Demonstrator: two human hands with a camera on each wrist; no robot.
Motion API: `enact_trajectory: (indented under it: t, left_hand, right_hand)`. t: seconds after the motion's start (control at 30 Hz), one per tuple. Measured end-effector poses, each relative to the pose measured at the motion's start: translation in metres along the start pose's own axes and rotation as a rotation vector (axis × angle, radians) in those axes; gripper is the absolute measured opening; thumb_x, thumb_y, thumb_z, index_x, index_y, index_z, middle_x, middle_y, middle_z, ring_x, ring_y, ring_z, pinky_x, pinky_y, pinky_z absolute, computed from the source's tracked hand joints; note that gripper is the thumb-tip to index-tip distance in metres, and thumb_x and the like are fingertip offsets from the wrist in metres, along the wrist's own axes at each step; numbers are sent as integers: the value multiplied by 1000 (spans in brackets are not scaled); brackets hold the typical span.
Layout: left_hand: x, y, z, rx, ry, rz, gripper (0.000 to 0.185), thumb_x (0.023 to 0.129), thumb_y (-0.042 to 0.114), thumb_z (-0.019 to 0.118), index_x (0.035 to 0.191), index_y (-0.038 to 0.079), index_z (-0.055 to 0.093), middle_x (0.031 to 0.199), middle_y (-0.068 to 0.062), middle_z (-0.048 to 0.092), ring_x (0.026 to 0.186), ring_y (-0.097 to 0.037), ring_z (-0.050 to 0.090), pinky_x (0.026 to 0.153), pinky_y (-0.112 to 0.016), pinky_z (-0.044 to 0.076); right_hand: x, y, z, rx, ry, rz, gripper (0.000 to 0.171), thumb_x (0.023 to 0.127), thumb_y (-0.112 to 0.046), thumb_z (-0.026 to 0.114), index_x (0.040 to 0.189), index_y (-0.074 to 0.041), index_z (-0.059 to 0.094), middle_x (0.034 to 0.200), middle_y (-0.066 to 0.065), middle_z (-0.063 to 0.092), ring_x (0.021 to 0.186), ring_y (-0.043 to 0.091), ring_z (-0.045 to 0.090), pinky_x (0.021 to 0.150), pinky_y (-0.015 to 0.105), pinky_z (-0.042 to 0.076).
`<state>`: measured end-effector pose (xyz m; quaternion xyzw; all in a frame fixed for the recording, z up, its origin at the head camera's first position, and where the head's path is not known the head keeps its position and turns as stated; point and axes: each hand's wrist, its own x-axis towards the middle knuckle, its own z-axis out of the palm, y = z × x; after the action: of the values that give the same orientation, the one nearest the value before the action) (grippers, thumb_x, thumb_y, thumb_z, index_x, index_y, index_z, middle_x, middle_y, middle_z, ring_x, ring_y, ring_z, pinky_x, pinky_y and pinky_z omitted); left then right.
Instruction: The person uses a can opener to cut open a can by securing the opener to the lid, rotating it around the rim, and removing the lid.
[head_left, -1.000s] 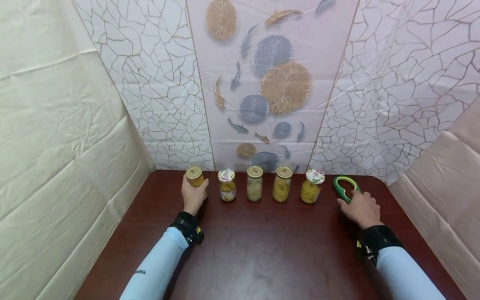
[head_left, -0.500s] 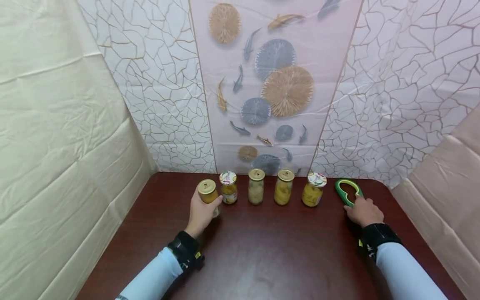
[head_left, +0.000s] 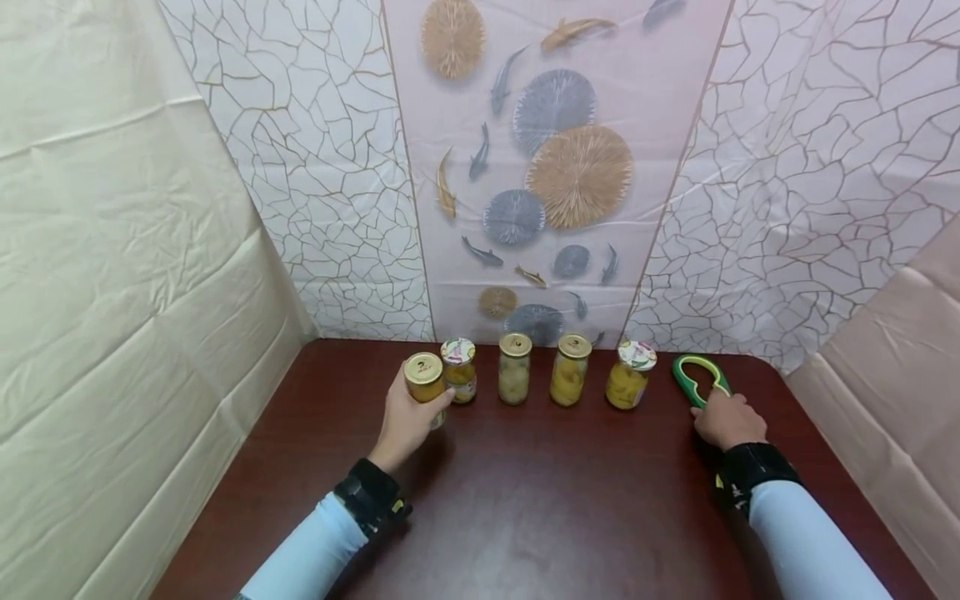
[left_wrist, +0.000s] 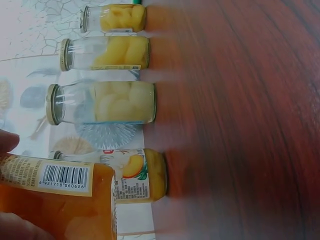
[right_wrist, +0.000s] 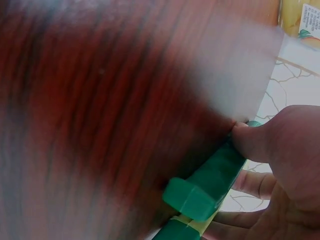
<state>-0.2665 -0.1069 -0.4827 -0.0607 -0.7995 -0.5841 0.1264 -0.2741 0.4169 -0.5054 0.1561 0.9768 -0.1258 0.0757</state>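
My left hand point(head_left: 405, 421) grips a gold-lidded glass jar point(head_left: 424, 372) from its left side, thumb toward the right. In the left wrist view this jar of orange fruit point(left_wrist: 60, 215) shows a barcode label, and its base is raised off the table. Just behind it, partly covered, stands a peach-label jar point(head_left: 459, 375) with a patterned white lid. Over at the right, my right hand point(head_left: 731, 421) grips the handle end of a green jar opener point(head_left: 682, 379) with a yellow-green inner loop. In the right wrist view, my thumb presses the opener's green handle point(right_wrist: 212, 172) and fingers lie behind it.
Along the back of the dark red table point(head_left: 525, 500) stand a jar of pale fruit point(head_left: 513, 379), a tall jar of yellow fruit point(head_left: 567, 379) and a squat jar with a patterned lid point(head_left: 628, 383). Patterned cloth point(head_left: 360, 208) hangs behind the table.
My left hand has carried the gold-lidded jar right and toward me, away from the left end of the row. My right hand has settled its hold on the opener's handle.
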Motion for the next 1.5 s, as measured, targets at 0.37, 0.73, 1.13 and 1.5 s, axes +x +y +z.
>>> enact_trajectory:
  t: [0.37, 0.73, 1.13, 1.5]
  left_hand:
    - [2, 6, -2, 21, -20, -25, 64, 90, 16, 87, 144, 15, 54, 135, -10, 67, 124, -29, 67, 106, -52, 55]
    - [-4, 4, 12, -18, -45, -3, 65, 88, 18, 89, 144, 16, 56, 134, -8, 70, 122, -27, 69, 105, -50, 55]
    - [-9, 3, 16, -93, -180, -18, 64, 85, 31, 94, 137, 26, 57, 132, -2, 69, 123, -22, 67, 105, -45, 54]
    - [-16, 17, 24, -128, -256, -4, 63, 85, 27, 94, 134, 23, 55, 125, -2, 67, 114, -19, 65, 101, -40, 53]
  right_hand:
    - [-5, 5, -4, 20, -18, -42, 44, 107, -26, 55, 117, 17, 60, 110, 44, 49, 94, 52, 57, 74, 59, 51]
    - [-23, 12, -17, 151, -7, -62, 72, 113, -42, 32, 140, 25, 34, 121, 49, 40, 103, 62, 55, 83, 66, 47]
    - [-57, -13, -33, 249, 321, -179, 60, 115, -48, 30, 118, 9, 47, 114, 36, 44, 81, 46, 56, 63, 50, 42]
    - [-116, -77, -68, 231, 561, -520, 28, 112, -27, 52, 106, 1, 55, 131, 33, 49, 83, 39, 55, 56, 40, 42]
